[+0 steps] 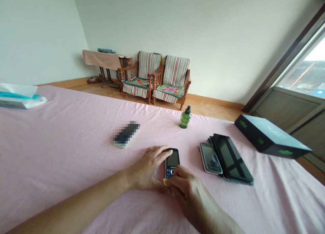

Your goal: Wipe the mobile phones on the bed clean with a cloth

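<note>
A small black keypad phone [172,160] lies on the pink tablecloth [63,149]. My left hand [146,168] rests against its left side, fingers curled along the edge and steadying it. My right hand [186,188] is at the phone's lower end, fingers pinched on a small yellowish pad [165,182] that touches the phone's bottom corner. Another phone [126,135] lies face up a little beyond my left hand, apart from both hands.
To the right lies a row of dark phones [225,157], overlapping each other. A black box [271,135] sits at the far right edge, a small green bottle [185,118] stands further back, and a tissue pack [19,97] is far left. Two wooden chairs [157,80] stand by the wall.
</note>
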Demonstrator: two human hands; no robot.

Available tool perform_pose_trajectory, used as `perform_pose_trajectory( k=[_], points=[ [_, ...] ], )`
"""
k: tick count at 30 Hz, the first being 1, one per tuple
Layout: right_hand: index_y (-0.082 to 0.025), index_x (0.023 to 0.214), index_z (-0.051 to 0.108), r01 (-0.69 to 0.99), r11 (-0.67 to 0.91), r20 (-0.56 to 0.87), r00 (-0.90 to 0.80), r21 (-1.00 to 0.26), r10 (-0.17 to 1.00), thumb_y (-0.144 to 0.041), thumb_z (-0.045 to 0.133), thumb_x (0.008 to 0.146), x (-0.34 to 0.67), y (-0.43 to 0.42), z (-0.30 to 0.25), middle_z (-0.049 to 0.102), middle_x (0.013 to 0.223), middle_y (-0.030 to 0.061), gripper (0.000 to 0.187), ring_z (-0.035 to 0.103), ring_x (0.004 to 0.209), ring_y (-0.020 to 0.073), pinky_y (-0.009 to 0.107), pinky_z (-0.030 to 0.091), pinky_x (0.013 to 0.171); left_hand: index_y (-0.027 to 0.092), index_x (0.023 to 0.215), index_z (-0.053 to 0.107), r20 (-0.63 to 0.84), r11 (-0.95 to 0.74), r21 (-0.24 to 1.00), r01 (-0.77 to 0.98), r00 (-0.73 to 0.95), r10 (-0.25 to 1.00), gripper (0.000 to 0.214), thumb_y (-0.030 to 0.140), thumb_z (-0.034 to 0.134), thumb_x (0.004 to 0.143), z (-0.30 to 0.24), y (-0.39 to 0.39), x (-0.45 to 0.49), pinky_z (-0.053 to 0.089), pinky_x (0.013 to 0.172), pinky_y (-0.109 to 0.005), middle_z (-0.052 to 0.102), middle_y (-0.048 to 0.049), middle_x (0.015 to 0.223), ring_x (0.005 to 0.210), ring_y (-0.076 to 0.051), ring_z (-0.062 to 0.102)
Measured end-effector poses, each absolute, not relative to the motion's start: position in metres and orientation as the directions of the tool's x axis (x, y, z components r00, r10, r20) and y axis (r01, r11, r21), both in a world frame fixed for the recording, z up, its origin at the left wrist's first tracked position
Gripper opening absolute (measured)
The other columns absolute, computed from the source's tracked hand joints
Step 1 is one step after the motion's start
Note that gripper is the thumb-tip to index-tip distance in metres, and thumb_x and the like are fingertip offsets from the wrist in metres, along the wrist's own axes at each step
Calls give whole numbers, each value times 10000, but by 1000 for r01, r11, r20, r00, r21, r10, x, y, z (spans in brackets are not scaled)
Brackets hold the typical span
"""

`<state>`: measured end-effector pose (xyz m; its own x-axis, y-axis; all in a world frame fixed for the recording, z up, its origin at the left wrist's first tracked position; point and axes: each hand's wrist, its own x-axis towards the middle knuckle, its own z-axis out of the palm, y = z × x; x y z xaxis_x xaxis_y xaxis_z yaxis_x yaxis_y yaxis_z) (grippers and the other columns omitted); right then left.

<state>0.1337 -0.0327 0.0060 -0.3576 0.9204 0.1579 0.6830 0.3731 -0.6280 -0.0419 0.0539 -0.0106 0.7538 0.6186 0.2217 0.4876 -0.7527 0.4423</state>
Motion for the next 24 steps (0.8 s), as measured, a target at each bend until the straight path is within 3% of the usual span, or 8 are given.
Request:
perform_pose_trajectory(
  k=[8,19,24],
  points=[
    [-161,641,582,745,292,84,-305,-600,949,43,476,789,155,-32,13,539,756,0,274,532,678,100,225,337,602,200,1396,390,179,-738,447,505,759,627,972,668,723,611,-6,53,-43,289,1069,-513,381,-142,1442,1294,-364,370],
    [-207,853,689,631,382,147,-392,-675,908,-32,489,882,137,-33,6,546,852,20,267,544,745,114,218,394,648,198,1382,401,227,-751,448,486,751,621,917,570,755,622,-10,54,-42,308,1071,-477,398,-135,1426,1274,-340,400],
    [-185,764,662,643,361,130,-378,-675,917,13,500,844,145,-31,11,567,854,6,269,566,763,99,204,381,647,203,1392,393,213,-747,447,491,753,622,935,622,734,628,-9,53,-42,296,1074,-486,387,-135,1436,1285,-346,386]
  ],
)
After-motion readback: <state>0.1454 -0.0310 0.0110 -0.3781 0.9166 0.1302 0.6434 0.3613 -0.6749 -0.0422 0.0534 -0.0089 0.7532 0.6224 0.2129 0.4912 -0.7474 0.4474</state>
